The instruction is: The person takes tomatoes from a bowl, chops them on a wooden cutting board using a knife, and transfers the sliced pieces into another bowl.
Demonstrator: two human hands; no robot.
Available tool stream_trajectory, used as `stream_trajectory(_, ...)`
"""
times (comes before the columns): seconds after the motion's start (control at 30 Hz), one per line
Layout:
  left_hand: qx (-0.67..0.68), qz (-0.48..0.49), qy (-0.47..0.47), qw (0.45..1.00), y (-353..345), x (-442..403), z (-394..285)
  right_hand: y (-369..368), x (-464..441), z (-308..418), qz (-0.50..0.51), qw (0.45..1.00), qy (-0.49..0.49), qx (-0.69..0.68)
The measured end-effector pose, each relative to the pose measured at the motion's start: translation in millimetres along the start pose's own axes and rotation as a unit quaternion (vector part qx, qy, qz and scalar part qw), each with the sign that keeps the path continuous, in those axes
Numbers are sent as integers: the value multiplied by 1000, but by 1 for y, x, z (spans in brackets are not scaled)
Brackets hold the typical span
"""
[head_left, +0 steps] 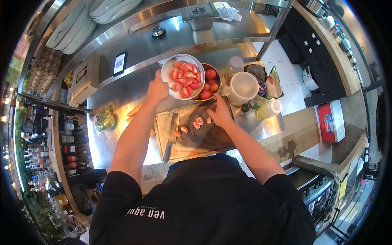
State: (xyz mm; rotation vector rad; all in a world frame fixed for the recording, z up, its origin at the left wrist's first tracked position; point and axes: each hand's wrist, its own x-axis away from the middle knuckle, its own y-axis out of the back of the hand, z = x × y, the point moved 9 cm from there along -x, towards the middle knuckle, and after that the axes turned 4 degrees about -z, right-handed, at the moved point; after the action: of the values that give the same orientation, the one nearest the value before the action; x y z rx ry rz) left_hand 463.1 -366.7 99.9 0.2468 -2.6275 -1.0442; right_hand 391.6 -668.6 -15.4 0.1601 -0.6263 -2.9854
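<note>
My left hand (158,87) grips the left edge of a round pale bowl (167,65) with cut tomato wedges (185,77) in it. The bowl is over the left part of a larger metal bowl (219,73) holding whole tomatoes (210,74). Near that bowl's lower rim is my right hand (221,112), its fingers apart and nothing in them; whether a fingertip touches the rim I cannot tell. Below, on a wooden cutting board (185,149), several tomato pieces (199,121) lie in a loose row. A knife (168,149) rests along the board's left side.
To the right stand a white tub (244,86), a clear container (236,63) and a bottle of pale liquid (269,109). Bagged greens (105,119) lie at left. A raised steel shelf behind carries a phone (119,64), a bell (158,32) and a lidded metal container (200,18).
</note>
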Motion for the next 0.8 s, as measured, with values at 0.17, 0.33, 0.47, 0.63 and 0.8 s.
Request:
stream_trajectory(0.17,-248,-69,-152,954,-3,-4,-67,-8,-17,-23,21,997,-53,50)
stream_trajectory(0.33,-348,-54,-211,912,-17,-2,-108,-5,-13,-29,44,996,-81,14)
stream_trajectory(0.47,-401,-73,-319,856,-22,-2,-124,-2,-15,-36,40,996,-78,14)
stream_trajectory(0.63,-415,-71,-343,840,-23,-7,-143,1,-22,-31,18,997,-61,32)
stream_trajectory(0.8,-378,-124,-398,827,-19,-14,-141,10,-27,19,13,998,-31,46)
